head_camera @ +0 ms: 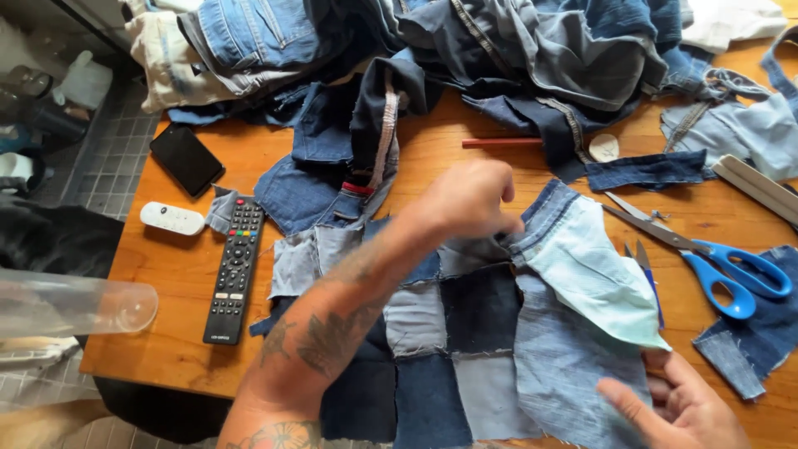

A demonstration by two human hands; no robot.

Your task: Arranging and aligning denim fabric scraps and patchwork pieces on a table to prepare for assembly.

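Bare wooden table (179, 274) lies at nine o'clock of the patchwork (465, 349), though the black remote (235, 270), white remote (171, 218) and phone (185, 159) crowd its upper part. At twelve o'clock a heap of jeans (465, 50) blocks the whole far edge. At three o'clock the blue scissors (706, 258) and a denim scrap (752, 337) stand in the way, with narrow bare wood between them. A clear open strip runs at one o'clock, between the red pencil (501, 143) and the patchwork.
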